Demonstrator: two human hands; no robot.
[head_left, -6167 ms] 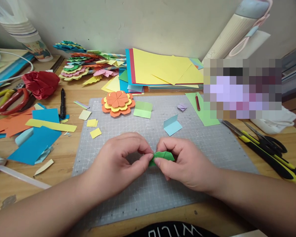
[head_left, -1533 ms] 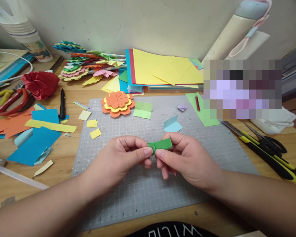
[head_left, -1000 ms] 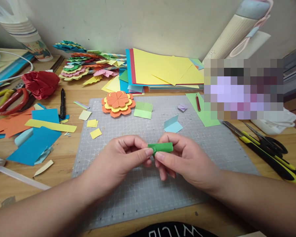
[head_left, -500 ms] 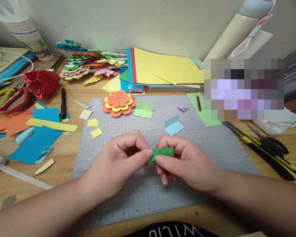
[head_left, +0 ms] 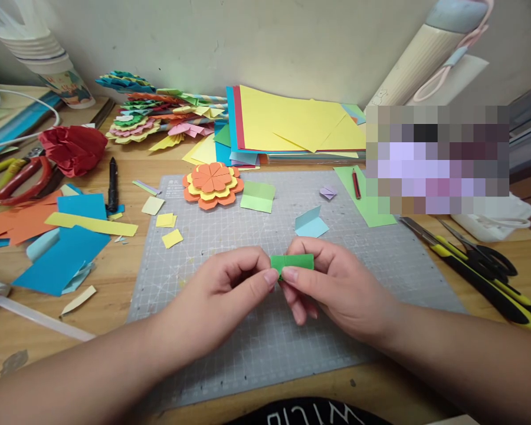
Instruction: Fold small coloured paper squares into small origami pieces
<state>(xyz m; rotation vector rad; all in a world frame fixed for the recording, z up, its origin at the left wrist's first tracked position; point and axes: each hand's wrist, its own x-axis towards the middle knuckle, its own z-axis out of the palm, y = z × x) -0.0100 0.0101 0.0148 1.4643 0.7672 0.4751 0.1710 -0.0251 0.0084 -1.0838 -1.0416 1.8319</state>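
A small folded strip of green paper (head_left: pixel 295 262) is pinched between my two hands above the grey cutting mat (head_left: pixel 230 360). My left hand (head_left: pixel 234 280) grips its left end between thumb and fingers. My right hand (head_left: pixel 331 280) presses its thumb on the strip's lower edge, with fingers behind it. Both thumb tips nearly meet. Just beyond the hands lie a folded light blue paper (head_left: pixel 312 225), a creased light green paper (head_left: pixel 257 196) and a layered orange and yellow paper flower (head_left: pixel 213 184).
Yellow paper squares (head_left: pixel 172 238) lie on the mat's left. Blue scraps (head_left: pixel 66 260), pliers (head_left: pixel 24 177) and a black pen (head_left: pixel 112 184) are further left. A yellow-black utility knife (head_left: pixel 482 277) and black scissors (head_left: pixel 491 260) lie right. Stacked coloured paper (head_left: pixel 292 118) stands at the back.
The green strip has turned more level, and its left part now shows above my thumbs. My left thumb has shifted slightly right and my right thumb slightly up.
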